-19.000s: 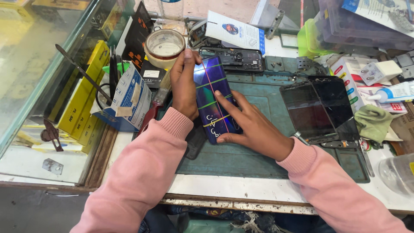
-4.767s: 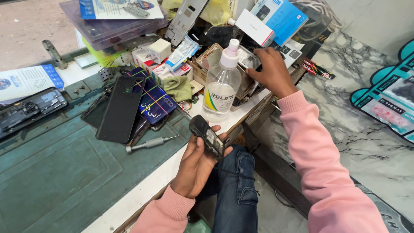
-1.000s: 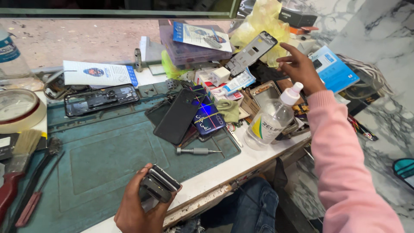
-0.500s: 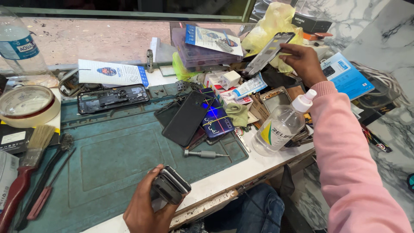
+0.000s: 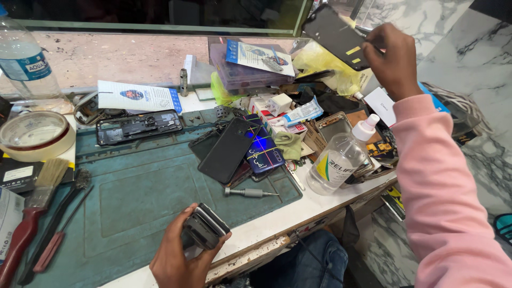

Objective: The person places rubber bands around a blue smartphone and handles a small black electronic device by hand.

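My left hand (image 5: 178,255) grips a small stack of dark phone parts (image 5: 204,226) just above the front edge of the green work mat (image 5: 138,197). Raised at the top right, my right hand (image 5: 391,57) pinches a thin black phone panel (image 5: 336,36) with yellow tape strips, held in the air over the clutter. On the mat lie a black phone back (image 5: 228,150), a blue phone with gold lines (image 5: 263,150) and a small screwdriver (image 5: 249,192).
A clear spray bottle (image 5: 341,157) stands at the bench edge. A phone frame (image 5: 138,126), tape roll (image 5: 33,135), brush (image 5: 37,200), tweezers, water bottle (image 5: 24,61), a purple box (image 5: 245,72) and packets crowd the bench. Marble floor lies to the right.
My right hand has lifted the black panel higher and further right, clear of the pile. The left hand stays low at the mat's front edge with the stacked parts.
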